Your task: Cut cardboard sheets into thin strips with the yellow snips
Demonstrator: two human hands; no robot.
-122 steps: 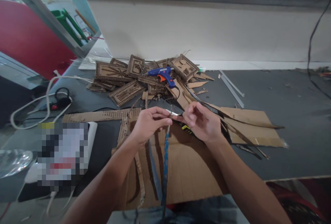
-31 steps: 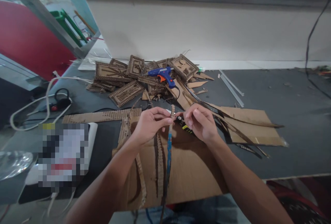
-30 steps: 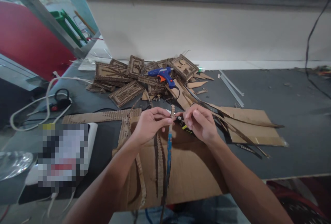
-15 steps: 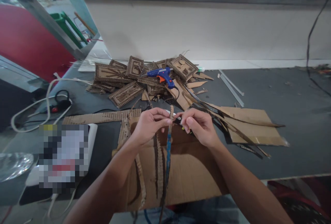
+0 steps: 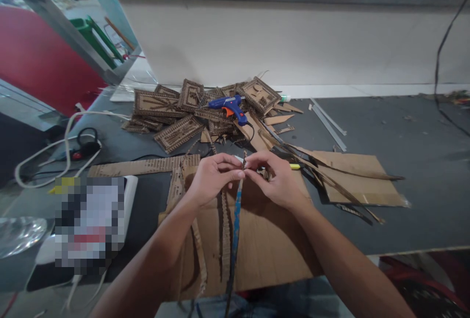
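Head view: both my hands are on the narrow cardboard strip, tips nearly meeting, up over the far part of the cardboard sheet (image 5: 275, 244).

Left hand (image 5: 211, 181): thumb and index pinched narrow, strip (image 5: 237, 210) between them near its top end. Other fingers bent behind the index, partly hidden.

Right hand (image 5: 273, 178): thumb and index also closed down to a narrow pinch, on the same strip right beside the left tips. Small corrugated bit (image 5: 266, 174) shows in the gap behind that pinch; can't tell if my fingers touch it.

Strip: short ridged end pokes up above the pinch; blue-marked length hangs down toward me, past the sheet's near edge. Second ridged strip (image 5: 225, 239) just left of it, another strip (image 5: 199, 254) further left by my forearm.

Beyond hands: blue glue gun (image 5: 231, 107) lying on a pile of framed cardboard panels (image 5: 157, 102). Yellow-ended item (image 5: 294, 166) just past right hand, mostly covered.
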